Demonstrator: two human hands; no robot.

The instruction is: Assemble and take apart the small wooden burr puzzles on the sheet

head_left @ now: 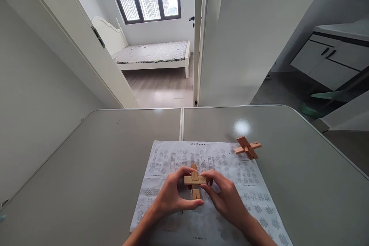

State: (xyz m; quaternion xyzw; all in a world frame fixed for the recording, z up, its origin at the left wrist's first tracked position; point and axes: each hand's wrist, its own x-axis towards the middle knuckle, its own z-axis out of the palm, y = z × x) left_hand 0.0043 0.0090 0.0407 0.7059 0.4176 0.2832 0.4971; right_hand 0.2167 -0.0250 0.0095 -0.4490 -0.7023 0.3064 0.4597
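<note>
A light wooden interlocking puzzle [195,179] of several notched bars is between my hands, over a printed sheet. My left hand [173,192] grips it from the left, fingers at the far end and thumb at the near end of the lengthwise bar. My right hand [223,194] pinches the right end of the crosswise bar between thumb and fingers. Part of the puzzle's underside is hidden by my fingers. The instruction sheet [161,165] shows rows of small diagrams and lies flat beneath both hands.
A reddish wooden cross-shaped puzzle [247,148] rests at the sheet's far right corner. The grey table [115,169] has a pale seam [182,125] and a rounded rim. Beyond it are a doorway, a bed [155,52] and white cabinets [331,59].
</note>
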